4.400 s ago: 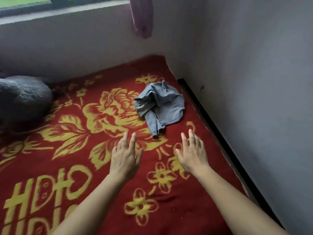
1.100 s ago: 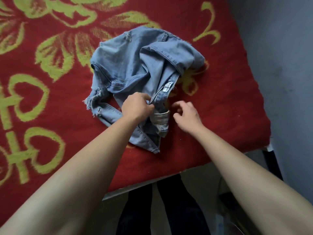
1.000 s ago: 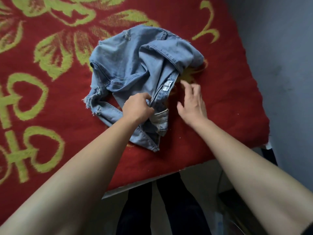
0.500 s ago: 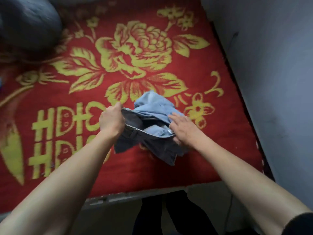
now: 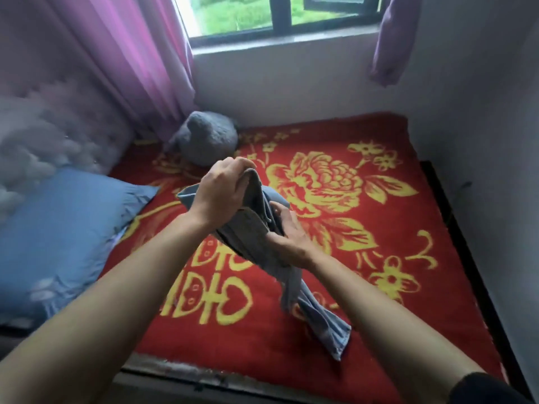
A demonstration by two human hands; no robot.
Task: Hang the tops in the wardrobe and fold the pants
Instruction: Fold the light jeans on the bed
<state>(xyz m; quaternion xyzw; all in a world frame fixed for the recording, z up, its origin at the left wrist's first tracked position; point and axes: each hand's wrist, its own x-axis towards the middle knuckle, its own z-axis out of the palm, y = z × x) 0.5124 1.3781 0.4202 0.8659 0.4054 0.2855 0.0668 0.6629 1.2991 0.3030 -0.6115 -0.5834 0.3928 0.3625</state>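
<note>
Light-blue denim shorts (image 5: 253, 228) hang in the air above the bed, held up between both hands. My left hand (image 5: 224, 193) grips the waistband at the top, fingers curled over the edge. Lower and to the right, my right hand (image 5: 287, 237) holds the fabric, thumb on the near side and fingers behind the cloth. One leg of the shorts (image 5: 320, 322) dangles down toward the red blanket (image 5: 408, 272) near the bed's front edge. No tops or wardrobe are in view.
A blue pillow (image 5: 64, 234) lies at the left of the bed. A grey plush toy (image 5: 204, 138) sits at the far corner under purple curtains (image 5: 131, 62). A window (image 5: 280, 16) is above, a white wall (image 5: 481, 112) on the right, the bed's front edge (image 5: 189, 377) below.
The shorts have been lifted off the blanket and raised higher between both hands. My view has tilted up, bringing the window, curtains and pillow into sight.
</note>
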